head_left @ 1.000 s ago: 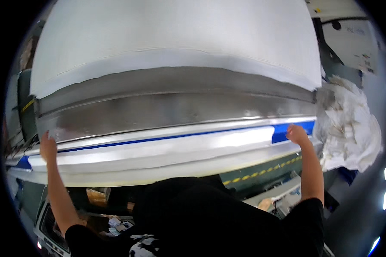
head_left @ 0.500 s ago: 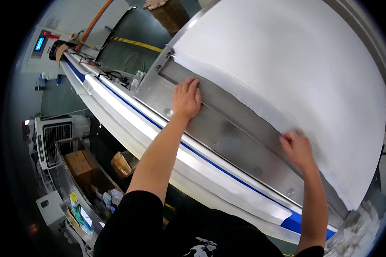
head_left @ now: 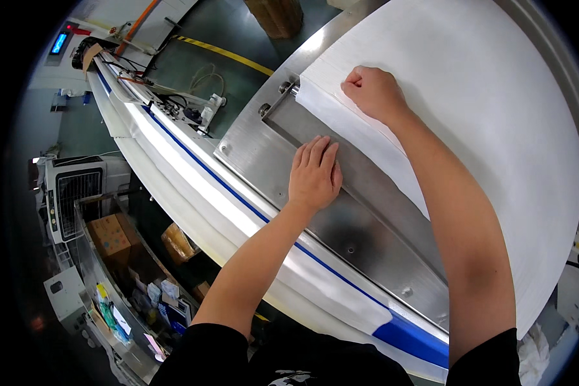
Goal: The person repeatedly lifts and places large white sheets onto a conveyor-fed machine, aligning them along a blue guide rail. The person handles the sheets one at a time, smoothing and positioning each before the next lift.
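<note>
A large white sheet (head_left: pixel 469 96) covers the right side of the metal table. Its wavy near edge lies along a recessed channel (head_left: pixel 392 186) in the brushed metal plate (head_left: pixel 331 222). My left hand (head_left: pixel 315 172) rests on the plate at the channel's lip, palm down, fingers stretched out, holding nothing. Farther up, my right hand (head_left: pixel 374 93) is on the sheet just inside its edge, near the far corner. Its fingers are curled in; whether they pinch any of the sheet is hidden. My right forearm crosses over the sheet.
A long white rail with a blue stripe (head_left: pixel 206 157) runs along the table's near side. Metal rollers (head_left: pixel 285 88) sit at the channel's far end. At lower left stand a bin with cardboard boxes (head_left: pixel 112 233) and an air cooler (head_left: pixel 77 193). Another carton (head_left: pixel 275 16) is on the floor beyond.
My right hand has moved far up and left along the sheet's edge, from the lower right to near the far corner. My left hand stays on the metal plate while the view has shifted.
</note>
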### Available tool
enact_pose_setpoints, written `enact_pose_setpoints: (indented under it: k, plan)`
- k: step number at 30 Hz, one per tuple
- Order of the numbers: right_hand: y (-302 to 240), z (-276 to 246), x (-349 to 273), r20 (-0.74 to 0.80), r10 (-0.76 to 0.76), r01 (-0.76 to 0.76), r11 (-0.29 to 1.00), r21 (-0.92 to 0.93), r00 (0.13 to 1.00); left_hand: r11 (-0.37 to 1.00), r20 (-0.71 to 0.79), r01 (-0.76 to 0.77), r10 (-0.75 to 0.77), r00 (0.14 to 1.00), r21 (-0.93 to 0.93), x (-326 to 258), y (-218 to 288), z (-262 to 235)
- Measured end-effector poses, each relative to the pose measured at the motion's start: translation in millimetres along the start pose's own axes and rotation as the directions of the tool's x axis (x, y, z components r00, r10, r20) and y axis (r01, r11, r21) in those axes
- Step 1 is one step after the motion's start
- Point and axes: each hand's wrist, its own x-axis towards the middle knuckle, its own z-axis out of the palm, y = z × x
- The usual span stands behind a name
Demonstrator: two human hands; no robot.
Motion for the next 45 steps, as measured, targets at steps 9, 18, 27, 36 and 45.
enact_pose_setpoints:
  k: [9,18,27,36,45]
  plan:
    - [-2.7,3.1,1.7,-0.068,0.069,-0.072,0.996,-0.048,0.995,0.994,0.011,0.030,-0.030,1.000,-0.101,6.0,-4.7,-4.7]
    - [2.5,7.3,-0.6,-0.143,0.028,-0.044,0.993,-0.109,0.989,0.981,-0.239,-0.105,0.142,0.961,0.162,95.1,-50.1,-5.6]
    - [8.4,6.6,1.3,-0.145,0.033,-0.051,0.992,-0.119,0.989,0.978,-0.192,-0.137,0.166,0.967,0.159,94.1,-58.8,-0.9]
    - [5.9,3.4,2.8,-0.095,0.095,-0.102,0.992,-0.074,0.991,0.984,-0.214,-0.125,0.150,0.965,0.129,94.6,-58.0,-6.9]
    - [0.0,-5.7,-6.3,-0.061,0.053,-0.051,0.998,0.027,0.997,0.970,-0.131,-0.149,0.176,0.976,0.193,89.6,-58.4,-22.6]
